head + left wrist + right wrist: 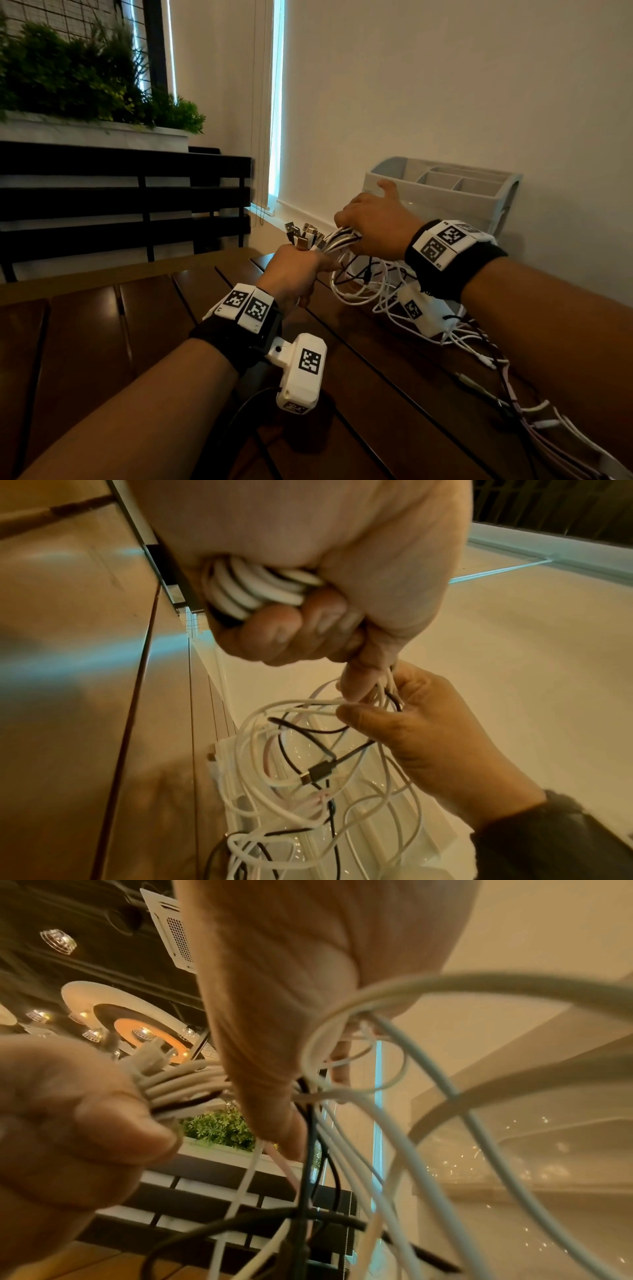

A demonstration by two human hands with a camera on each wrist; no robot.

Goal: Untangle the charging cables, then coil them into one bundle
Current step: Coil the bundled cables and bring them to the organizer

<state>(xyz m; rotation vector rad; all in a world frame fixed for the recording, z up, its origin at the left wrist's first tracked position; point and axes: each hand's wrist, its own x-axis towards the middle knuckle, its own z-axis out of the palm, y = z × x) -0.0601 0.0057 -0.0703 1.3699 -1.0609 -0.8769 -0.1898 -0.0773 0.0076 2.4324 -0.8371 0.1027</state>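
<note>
Several charging cables (359, 284), mostly white with a few black, hang in loose loops above the wooden table (144, 308). My left hand (298, 270) grips them in a fist just below their USB plugs (305, 234), which stick up together. In the left wrist view the white strands (260, 588) lie packed inside that fist. My right hand (370, 226) holds the same bunch right beside the left, fingers curled round it and thumb sticking out. A black plug (318, 772) dangles among the loops. The cable tails (513, 411) trail over the table to the right.
A white compartmented desk organiser (445, 185) stands against the wall just behind my right hand. A black slatted bench (120, 205) and a planter with green plants (85, 85) are beyond the table on the left. The table's slats on the left are bare.
</note>
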